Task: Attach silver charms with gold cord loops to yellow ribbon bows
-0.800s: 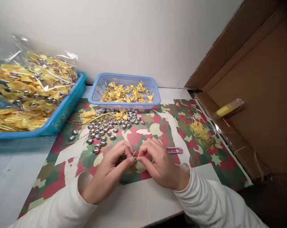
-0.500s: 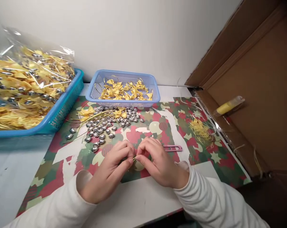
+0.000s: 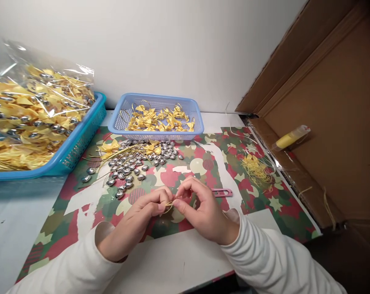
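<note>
Over the patterned paper, my left hand (image 3: 151,206) pinches a thin yellow cord (image 3: 169,207) between thumb and fingers. My right hand (image 3: 197,204) is closed on the same cord from the other side, fingertips almost meeting those of the left. A small loop of the cord shows between the two hands; whatever else the fingers hold is hidden. Just beyond the hands lies a pile of silver bells (image 3: 129,169), with yellow ribbon bows (image 3: 109,149) and golden cords among them. Partly behind my right hand rests a pair of pink thread snips (image 3: 223,192).
A blue basket (image 3: 155,136) with yellow bows stands at the back. To the left, a larger blue basket (image 3: 54,163) bears a clear bag (image 3: 50,90) of bows with bells. Yellow thread scraps (image 3: 255,169) lie at right, near a cardboard wall (image 3: 326,102) with a yellow tube (image 3: 292,137).
My hands have shifted slightly, and the left has turned a little. A small cord loop now shows between the fingertips. The whole view has moved slightly.
</note>
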`<action>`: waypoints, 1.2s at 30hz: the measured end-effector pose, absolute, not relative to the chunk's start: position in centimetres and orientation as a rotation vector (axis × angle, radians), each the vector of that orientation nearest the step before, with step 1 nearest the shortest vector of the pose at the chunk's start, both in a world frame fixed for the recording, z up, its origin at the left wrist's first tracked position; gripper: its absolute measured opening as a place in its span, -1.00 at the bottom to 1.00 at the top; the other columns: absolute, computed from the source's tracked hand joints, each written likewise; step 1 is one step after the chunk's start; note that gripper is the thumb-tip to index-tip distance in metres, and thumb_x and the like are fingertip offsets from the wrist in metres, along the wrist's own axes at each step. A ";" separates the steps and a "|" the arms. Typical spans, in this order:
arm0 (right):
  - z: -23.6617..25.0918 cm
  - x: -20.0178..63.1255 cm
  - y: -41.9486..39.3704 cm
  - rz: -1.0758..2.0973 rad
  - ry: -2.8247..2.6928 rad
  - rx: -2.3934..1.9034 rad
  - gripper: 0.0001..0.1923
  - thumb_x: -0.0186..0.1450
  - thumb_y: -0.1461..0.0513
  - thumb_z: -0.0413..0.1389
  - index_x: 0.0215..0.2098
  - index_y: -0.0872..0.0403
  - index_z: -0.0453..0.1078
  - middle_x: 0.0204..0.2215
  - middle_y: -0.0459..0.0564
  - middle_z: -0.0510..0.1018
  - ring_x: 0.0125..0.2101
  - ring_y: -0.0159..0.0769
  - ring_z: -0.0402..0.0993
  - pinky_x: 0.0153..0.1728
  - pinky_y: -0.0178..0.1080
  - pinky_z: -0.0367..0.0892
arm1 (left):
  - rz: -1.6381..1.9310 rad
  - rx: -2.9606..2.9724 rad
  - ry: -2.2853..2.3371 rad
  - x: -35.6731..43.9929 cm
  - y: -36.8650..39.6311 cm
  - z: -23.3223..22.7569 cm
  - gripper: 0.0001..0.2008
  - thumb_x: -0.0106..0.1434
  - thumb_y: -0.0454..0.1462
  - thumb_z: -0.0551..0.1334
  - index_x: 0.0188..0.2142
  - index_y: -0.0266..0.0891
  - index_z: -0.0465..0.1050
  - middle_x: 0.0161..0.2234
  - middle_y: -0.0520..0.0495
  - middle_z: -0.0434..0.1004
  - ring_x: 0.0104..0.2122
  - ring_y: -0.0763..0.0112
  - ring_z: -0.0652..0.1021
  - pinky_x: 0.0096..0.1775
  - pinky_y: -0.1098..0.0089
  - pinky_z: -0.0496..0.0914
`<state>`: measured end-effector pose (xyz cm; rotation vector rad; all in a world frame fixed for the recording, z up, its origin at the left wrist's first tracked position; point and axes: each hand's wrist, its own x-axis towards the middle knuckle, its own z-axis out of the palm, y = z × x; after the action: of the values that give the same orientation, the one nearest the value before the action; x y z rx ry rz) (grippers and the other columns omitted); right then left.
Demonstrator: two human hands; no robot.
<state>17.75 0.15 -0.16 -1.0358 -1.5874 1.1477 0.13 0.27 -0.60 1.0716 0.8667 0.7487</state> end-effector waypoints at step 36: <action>0.2 17.9 0.2 1.251 -1.697 -1.070 -0.91 0.25 0.21 0.12 -0.36 0.07 0.42 -0.40 -0.06 0.44 -0.30 -0.29 0.34 -0.26 -0.23 0.26 | 0.810 1.319 1.031 0.4 0.0 0.4 -0.64 0.33 -0.07 0.12 -0.54 -0.19 0.25 -0.58 0.10 0.18 -0.56 0.47 0.25 -0.51 0.45 0.17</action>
<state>17.88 0.19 0.19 -1.0699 -1.6971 1.2515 0.42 -0.04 0.36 1.3190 1.0306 0.8101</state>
